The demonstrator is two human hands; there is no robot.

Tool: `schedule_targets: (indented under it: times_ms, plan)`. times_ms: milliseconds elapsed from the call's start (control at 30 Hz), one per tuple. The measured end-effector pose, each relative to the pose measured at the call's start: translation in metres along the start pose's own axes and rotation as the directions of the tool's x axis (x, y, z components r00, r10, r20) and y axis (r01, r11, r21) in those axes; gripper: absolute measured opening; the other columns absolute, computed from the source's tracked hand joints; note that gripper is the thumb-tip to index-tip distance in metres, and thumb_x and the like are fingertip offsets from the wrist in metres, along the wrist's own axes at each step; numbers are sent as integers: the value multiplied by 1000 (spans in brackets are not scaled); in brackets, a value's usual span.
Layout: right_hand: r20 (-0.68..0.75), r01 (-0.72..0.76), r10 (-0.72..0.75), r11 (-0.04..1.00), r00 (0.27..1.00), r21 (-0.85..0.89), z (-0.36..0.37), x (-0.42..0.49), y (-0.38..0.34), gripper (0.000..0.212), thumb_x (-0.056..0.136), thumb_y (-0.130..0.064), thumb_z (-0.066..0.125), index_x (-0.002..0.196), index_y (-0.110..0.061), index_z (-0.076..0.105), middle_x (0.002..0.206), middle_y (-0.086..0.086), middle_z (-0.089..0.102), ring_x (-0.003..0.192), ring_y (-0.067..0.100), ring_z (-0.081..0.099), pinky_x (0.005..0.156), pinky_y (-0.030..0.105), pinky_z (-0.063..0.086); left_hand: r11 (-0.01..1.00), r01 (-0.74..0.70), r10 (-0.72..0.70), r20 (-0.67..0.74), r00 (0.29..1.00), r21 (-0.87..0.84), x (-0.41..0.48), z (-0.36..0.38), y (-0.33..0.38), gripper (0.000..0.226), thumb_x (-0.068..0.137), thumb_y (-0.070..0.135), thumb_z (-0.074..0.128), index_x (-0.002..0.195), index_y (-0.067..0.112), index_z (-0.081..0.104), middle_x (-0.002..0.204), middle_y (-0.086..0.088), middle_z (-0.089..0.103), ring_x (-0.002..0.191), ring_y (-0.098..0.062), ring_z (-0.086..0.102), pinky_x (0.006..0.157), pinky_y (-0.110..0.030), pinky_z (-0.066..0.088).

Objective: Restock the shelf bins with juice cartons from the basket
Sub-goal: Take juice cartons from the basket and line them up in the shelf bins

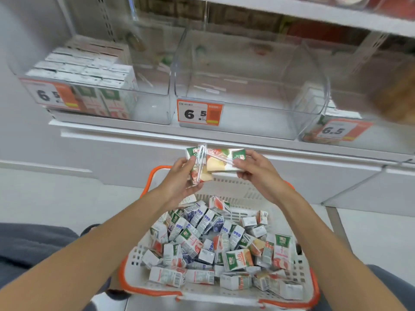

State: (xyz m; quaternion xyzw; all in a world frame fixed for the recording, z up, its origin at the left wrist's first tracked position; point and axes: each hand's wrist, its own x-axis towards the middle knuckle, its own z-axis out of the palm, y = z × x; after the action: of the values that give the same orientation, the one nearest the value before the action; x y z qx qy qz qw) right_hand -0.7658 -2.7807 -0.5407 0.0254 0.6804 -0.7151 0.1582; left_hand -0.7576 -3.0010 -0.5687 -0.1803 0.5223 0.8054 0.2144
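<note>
A white basket [224, 292] with orange rim and handles stands below me, piled with several small juice cartons [238, 260]. Above its far edge my left hand [179, 181] grips one apple juice carton [198, 169] held upright. My right hand [258, 171] holds a second apple juice carton [226, 162] lying sideways, touching the first. On the shelf, the left clear bin [152, 108] holds rows of cartons [89, 70] on its left side. The middle clear bin [247, 122] looks empty. The right clear bin [368, 140] shows a few cartons at its front.
Orange price tags reading 6.5 hang on the bin fronts [199, 112]. A white shelf ledge [157, 133] runs under the bins. An upper shelf [314, 12] sits above. My dark-clothed knees [33, 243] flank the basket on the pale floor.
</note>
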Motion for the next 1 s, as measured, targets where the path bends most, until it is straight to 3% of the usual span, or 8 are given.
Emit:
schedule_targets:
  times_ms: [133,300,467,567,667,800,933,1000]
  plan:
    - [4,113,-113,988,994,-106,-17,-12,-50,26,84,-4,66,109,-12,66,87,4,66,77,18,52,68,27,37,998,-56,55,48,997,20,-15,16,30,26,100,36,48,117,16,51,95,-9,63,79,-20,59,69,-29,55]
    - [22,149,-147,979,989,-142,-15,-28,-89,30,88,1,61,117,0,64,99,15,65,90,25,55,83,39,41,978,-119,84,198,977,170,-33,49,50,35,100,39,43,126,16,46,111,-11,62,87,-18,64,77,-30,55]
    - [75,236,-224,939,972,-251,-23,-36,-120,31,90,-7,64,121,-2,64,119,10,61,101,20,61,88,35,54,901,-245,118,343,932,358,-45,102,61,68,71,47,70,131,26,46,110,-8,69,89,-15,68,87,-33,56]
    - [123,231,-198,882,972,-411,-48,-39,-141,45,88,-17,70,132,-20,57,128,3,55,106,16,62,75,21,55,865,-301,144,377,915,401,-38,134,70,63,77,27,76,133,27,47,115,-11,69,94,-17,69,81,-30,56]
    - [117,169,-127,847,985,-504,-84,-37,-156,68,86,-32,71,146,-28,39,134,3,54,96,11,68,77,22,55,799,-374,166,426,889,471,-26,172,74,52,86,25,70,132,31,48,111,-12,71,94,-18,69,87,-30,55]
    - [101,91,-51,895,994,-438,-140,-33,-167,52,85,-37,69,130,-16,55,113,13,70,99,31,69,92,43,54,711,-473,234,459,857,521,-5,229,76,69,84,34,72,142,30,36,112,-7,70,96,-17,70,84,-29,54]
    - [-116,281,-344,885,932,-372,-189,-24,-172,37,74,-34,72,105,-14,66,91,5,73,80,15,69,72,33,56,602,-557,285,498,819,571,25,277,85,120,61,68,75,150,47,-3,149,2,37,124,-13,54,100,-33,47]
    - [-248,380,-488,844,837,-378,-219,-16,-175,30,74,-27,75,100,-17,63,82,-5,69,73,5,67,62,21,53,412,-615,361,499,788,672,43,286,90,131,49,81,70,149,46,-8,157,4,16,134,-17,41,106,-36,39]
